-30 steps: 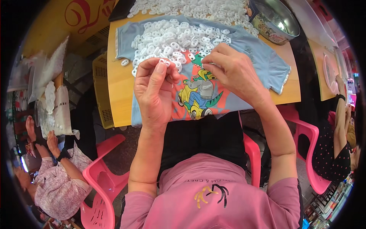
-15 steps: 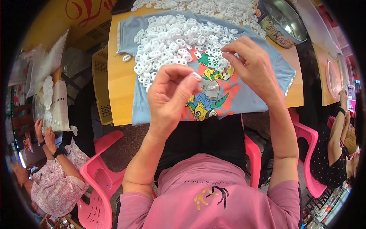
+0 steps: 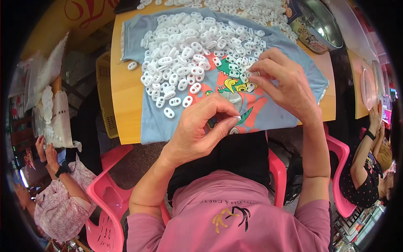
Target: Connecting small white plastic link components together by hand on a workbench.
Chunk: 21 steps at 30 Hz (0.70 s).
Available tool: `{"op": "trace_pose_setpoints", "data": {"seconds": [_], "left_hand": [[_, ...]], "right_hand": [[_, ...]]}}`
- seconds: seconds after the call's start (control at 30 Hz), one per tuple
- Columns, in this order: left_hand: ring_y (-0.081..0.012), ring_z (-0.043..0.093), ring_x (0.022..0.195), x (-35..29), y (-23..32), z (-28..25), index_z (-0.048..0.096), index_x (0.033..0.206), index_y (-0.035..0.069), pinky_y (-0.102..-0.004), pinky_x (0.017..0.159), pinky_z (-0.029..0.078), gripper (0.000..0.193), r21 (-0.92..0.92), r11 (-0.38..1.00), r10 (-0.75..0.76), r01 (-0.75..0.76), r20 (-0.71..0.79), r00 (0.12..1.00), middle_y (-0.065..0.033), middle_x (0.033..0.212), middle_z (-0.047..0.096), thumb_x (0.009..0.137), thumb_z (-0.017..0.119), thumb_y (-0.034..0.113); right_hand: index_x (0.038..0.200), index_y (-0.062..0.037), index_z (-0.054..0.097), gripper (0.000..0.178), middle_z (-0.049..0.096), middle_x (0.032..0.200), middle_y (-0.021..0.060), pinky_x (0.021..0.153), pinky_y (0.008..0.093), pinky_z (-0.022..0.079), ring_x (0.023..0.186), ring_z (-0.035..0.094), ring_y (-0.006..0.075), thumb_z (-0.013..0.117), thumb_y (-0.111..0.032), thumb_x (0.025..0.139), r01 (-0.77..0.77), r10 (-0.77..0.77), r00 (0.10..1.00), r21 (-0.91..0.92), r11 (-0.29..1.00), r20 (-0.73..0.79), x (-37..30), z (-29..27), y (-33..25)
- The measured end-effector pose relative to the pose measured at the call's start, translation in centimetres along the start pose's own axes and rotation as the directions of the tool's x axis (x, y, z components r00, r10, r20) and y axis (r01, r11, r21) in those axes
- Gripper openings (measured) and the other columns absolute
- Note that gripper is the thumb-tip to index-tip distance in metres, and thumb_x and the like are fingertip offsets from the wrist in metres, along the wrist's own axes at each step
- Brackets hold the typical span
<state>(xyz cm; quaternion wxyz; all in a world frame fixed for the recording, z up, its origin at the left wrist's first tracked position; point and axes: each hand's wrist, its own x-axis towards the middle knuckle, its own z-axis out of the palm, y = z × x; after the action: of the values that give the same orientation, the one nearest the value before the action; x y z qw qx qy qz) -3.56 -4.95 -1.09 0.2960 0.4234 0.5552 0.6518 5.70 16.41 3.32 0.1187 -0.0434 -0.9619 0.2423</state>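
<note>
My left hand [image 3: 205, 126] is closed in a pinch, with a small white plastic piece [image 3: 237, 119] between thumb and forefinger, above the front of a blue printed T-shirt [image 3: 285, 115]. My right hand [image 3: 287, 84] reaches over the shirt's cartoon print. Its thumb and forefinger close around a small white two-holed piece [image 3: 248, 70] at the edge of a group of squarish white pieces [image 3: 233, 73]. Left of these, a large heap of oval white two-holed pieces [image 3: 180, 54] covers much of the shirt. The fingertips partly hide what each hand holds.
More white pieces [image 3: 235, 5] lie along the table's far side. A round metal tin [image 3: 321, 31] stands at the far right of the wooden table [image 3: 126, 92]. Pink chairs [image 3: 111, 189] flank me. Other people sit at the left [image 3: 63, 197] and right [image 3: 365, 168].
My left hand has moved right and toward me, with the white piece still pinched, uncovering ovals at the heap's near edge. The right hand has shifted slightly toward me, fingertips at the squarish pieces.
</note>
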Motion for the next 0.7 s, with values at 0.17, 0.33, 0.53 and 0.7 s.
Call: {"op": "trace_pose_setpoints", "data": {"seconds": [0.17, 0.33, 0.53, 0.7], "left_hand": [[-0.0137, 0.058, 0.084, 0.0, 0.5, -0.7, 0.059, 0.099, -0.002, -0.0246, 0.073, 0.049, 0.015, 0.019, 0.998, -0.065, 0.063, 0.099, 0.993, -0.0102, 0.094, 0.059, 0.086, 0.061, -0.009], [-0.0146, 0.057, 0.083, 0.1, 0.2, -0.9, 0.059, 0.099, -0.002, -0.025, 0.072, 0.048, 0.016, 0.055, 0.998, -0.035, 0.028, 0.118, 0.992, -0.0103, 0.094, 0.06, 0.085, 0.062, -0.009], [-0.0186, 0.059, 0.073, 0.3, -0.1, -0.3, 0.06, 0.093, 0.001, -0.0288, 0.062, 0.046, 0.014, 0.059, 0.997, 0.04, -0.041, 0.022, 0.999, -0.0085, 0.081, 0.059, 0.082, 0.067, -0.004], [-0.0146, 0.059, 0.072, 0.3, 0.2, -0.3, 0.06, 0.093, 0.0, -0.026, 0.059, 0.045, 0.013, 0.042, 0.999, -0.01, 0.009, 0.036, 0.999, -0.008, 0.085, 0.061, 0.083, 0.065, -0.006]], "right_hand": [[0.093, -0.0031, 0.064, 0.016, 0.058, 0.089, 0.0081, 0.062, 0.0311, 0.048, 0.073, 0.062, 0.0214, 0.072, -0.007, 0.079, 0.025, -0.025, 1.0, -0.007, 1.0, 0.007, -0.8, -0.3, 0.6], [0.09, -0.0023, 0.06, 0.015, 0.058, 0.09, 0.0078, 0.061, 0.031, 0.046, 0.072, 0.06, 0.0218, 0.069, -0.006, 0.079, -0.002, 0.003, 1.0, -0.063, 0.998, 0.022, -1.3, -1.0, 0.7], [0.089, -0.0025, 0.058, 0.016, 0.057, 0.086, 0.0068, 0.057, 0.0294, 0.042, 0.066, 0.052, 0.0192, 0.069, -0.007, 0.079, -0.098, 0.098, 0.992, -0.005, 0.995, 0.08, -1.4, -2.1, 0.9], [0.092, -0.0021, 0.061, 0.014, 0.057, 0.084, 0.0051, 0.056, 0.0274, 0.04, 0.063, 0.049, 0.0157, 0.068, -0.006, 0.081, -0.105, 0.09, 0.988, 0.119, 0.987, 0.129, -1.8, -2.3, 1.3]]}}
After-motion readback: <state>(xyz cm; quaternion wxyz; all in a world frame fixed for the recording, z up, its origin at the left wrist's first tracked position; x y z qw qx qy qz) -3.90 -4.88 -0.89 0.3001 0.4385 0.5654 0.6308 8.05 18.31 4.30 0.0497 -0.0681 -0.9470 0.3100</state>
